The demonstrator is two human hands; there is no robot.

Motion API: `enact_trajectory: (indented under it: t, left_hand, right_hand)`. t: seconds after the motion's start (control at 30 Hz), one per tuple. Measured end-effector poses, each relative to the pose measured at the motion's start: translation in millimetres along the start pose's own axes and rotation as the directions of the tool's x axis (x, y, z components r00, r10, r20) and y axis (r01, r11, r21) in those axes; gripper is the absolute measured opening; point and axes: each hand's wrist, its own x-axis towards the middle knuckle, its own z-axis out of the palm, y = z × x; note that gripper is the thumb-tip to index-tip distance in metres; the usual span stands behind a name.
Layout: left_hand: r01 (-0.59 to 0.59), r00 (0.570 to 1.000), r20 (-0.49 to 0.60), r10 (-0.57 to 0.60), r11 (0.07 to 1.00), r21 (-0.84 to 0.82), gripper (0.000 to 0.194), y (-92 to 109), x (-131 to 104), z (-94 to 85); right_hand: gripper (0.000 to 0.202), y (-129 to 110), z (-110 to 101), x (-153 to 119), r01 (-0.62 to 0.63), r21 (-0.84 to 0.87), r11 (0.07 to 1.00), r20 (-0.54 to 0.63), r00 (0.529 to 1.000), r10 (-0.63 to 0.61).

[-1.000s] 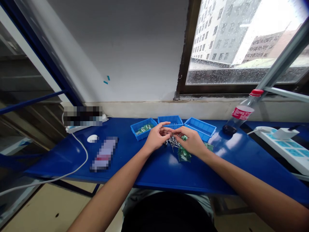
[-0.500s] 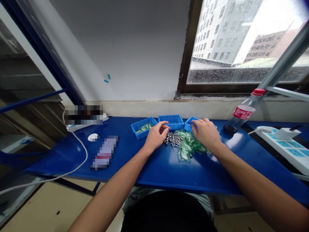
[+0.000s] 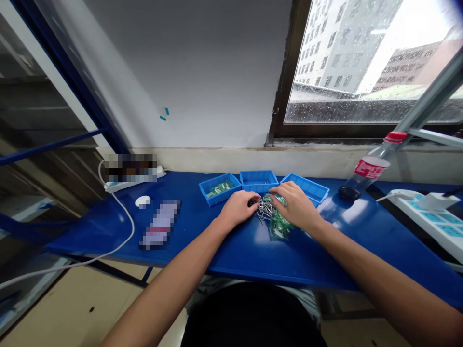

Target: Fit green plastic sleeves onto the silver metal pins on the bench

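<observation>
My left hand [image 3: 239,208] rests at the left side of a pile of silvery metal screws [image 3: 265,208], some with dark heads. Its fingers and thumb curl together at the pile's edge; what lies between the fingertips is too small to make out. Over the right side of the pile, my right hand [image 3: 298,205] has its fingers apart, reaching down to a heap of small clear-green plastic packets [image 3: 280,227]. Its palm hides part of the heap. Behind the hands stand a left blue tray [image 3: 206,190] of similar packets, a middle blue tray [image 3: 258,179] with a few small pieces, and a right blue tray [image 3: 314,189].
A cola bottle [image 3: 372,166] stands at the right, near a white power strip [image 3: 441,217]. Left on the blue table [image 3: 231,260] are a blurred phone-like object [image 3: 161,224], a white round object [image 3: 142,201] and a white cable [image 3: 126,217]. A wall and window lie behind.
My right hand has moved left and down from the right tray to the packets. My left hand has lowered to the screws, its fingers curling in. The view has shifted slightly.
</observation>
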Motion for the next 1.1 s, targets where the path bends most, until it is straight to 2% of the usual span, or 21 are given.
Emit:
enact_trajectory:
  t: [0.17,0.37,0.53,0.7,0.9,1.1]
  left_hand:
    - [-0.009,1.0,-0.007,0.009,0.998,-0.063,0.024,-1.9,0.1,0.3]
    - [-0.003,0.997,-0.077,0.001,0.999,-0.037,0.017,2.3,0.3,-3.1]
    - [-0.002,0.982,-0.185,-0.041,0.974,-0.225,0.015,13.4,1.9,-6.7]
    - [0.016,0.984,-0.153,-0.09,0.904,-0.428,0.022,23.1,0.4,-5.3]
    - [-0.001,0.992,-0.114,-0.061,0.879,-0.476,0.026,23.6,-2.7,0.3]
    - [-0.071,0.985,-0.173,-0.024,0.849,-0.523,0.031,22.7,-2.4,3.1]
  right_hand:
    - [0.023,0.0,2.4,-0.6,-0.003,0.021,1.0,0.007,1.0,0.003]
    - [0.022,-4.5,4.0,-0.1,-0.012,0.077,0.997,0.005,1.0,0.011]
    - [0.02,-12.9,2.4,-0.1,-0.034,0.164,0.986,-0.041,0.998,0.041]
    - [0.018,-22.4,3.5,-0.8,-0.024,0.242,0.97,-0.096,0.994,0.049]
    - [0.017,-24.8,6.7,-5.2,-0.078,0.269,0.96,-0.093,0.99,0.106]
    - [0.021,-26.5,7.2,-5.9,-0.184,0.301,0.936,-0.075,0.974,0.215]
